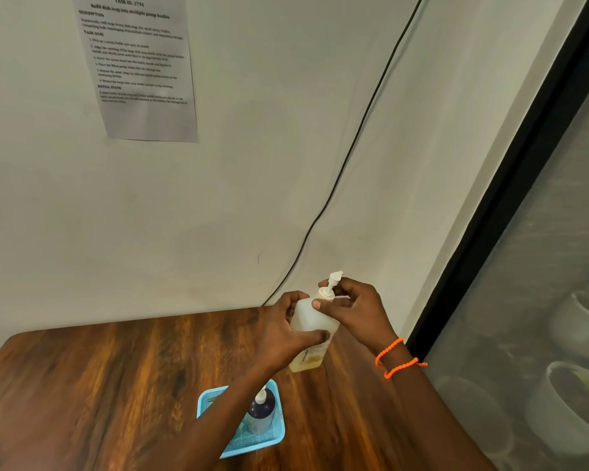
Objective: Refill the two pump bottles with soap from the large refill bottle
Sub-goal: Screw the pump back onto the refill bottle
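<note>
— Two hands meet at lower centre of my feed. Left hand (288,329) wraps its fingers round the body of a translucent white plastic pump bottle (312,338) with pale yellow liquid low inside.

— And the other?

— Right hand (352,309) pinches the white pump collar (327,293) at the bottle's neck, thumb and fingers curled close; orange beaded bracelets (393,357) circle that wrist.

— Where does the bottle sit?

— Tilted above the brown wooden table (99,385); whether its base touches, I cannot tell. Lower down, a dark blue pump bottle (261,414) stands in a light blue plastic tray (206,401), partly behind the left forearm.

— Background?

— Printed paper sheet (140,66) upper left on the wall, black cable (351,147) running diagonally down.
</note>
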